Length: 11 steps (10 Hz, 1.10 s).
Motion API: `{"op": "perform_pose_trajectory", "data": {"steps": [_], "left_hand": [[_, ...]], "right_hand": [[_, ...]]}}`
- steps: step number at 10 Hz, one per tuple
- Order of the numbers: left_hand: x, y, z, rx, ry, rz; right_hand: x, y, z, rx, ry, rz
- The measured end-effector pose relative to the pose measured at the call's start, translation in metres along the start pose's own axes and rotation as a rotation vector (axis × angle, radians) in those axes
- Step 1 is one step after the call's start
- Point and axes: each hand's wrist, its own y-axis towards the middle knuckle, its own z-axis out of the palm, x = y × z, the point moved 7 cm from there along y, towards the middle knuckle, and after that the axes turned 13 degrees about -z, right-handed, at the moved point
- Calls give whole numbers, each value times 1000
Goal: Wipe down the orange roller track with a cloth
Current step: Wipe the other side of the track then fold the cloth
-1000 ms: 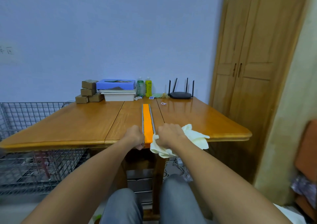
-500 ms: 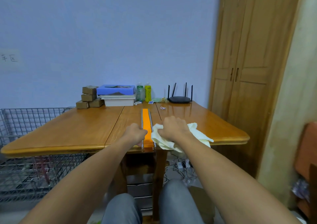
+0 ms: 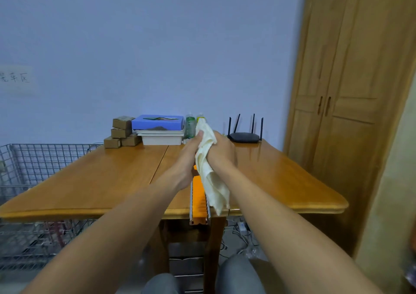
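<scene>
Orange roller track [image 3: 199, 200] lying lengthwise along the middle of the wooden counter [image 3: 94, 181], near end jutting a little past the front edge; far part hidden behind the hands. Left hand [image 3: 188, 158] and right hand [image 3: 221, 152] close together above the track, both closed on the pale cloth [image 3: 208, 158]; probably gathering it into a firmer pad for the wiping. Loose tail of cloth hanging down just beside the track's right rail; whether touching it, cannot tell.
</scene>
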Motion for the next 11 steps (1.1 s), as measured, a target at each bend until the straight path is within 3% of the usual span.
{"op": "perform_pose_trajectory", "data": {"steps": [1, 2, 3, 4, 6, 8, 10, 11], "left_hand": [[-16, 15, -2, -1, -88, -2], [-32, 26, -6, -32, -63, 25], [-44, 32, -12, -119, -26, 119], [-51, 40, -22, -160, -16, 144], [-68, 62, -49, -347, 142, 195], [-81, 80, -67, -449, 214, 268], [-92, 109, -84, -577, 590, 357], [-90, 128, -96, -638, 841, 395]], "right_hand": [[-13, 11, 44, 99, 106, 151], [-23, 14, -1, -264, -934, 494], [-26, 29, 46, -56, 267, 452], [12, 31, 54, 159, 672, 405], [-3, 55, 90, 329, 776, 447], [-14, 77, 99, 451, 612, 382], [-52, 114, 95, 217, 346, 345], [-81, 124, 93, 195, 298, 373]]}}
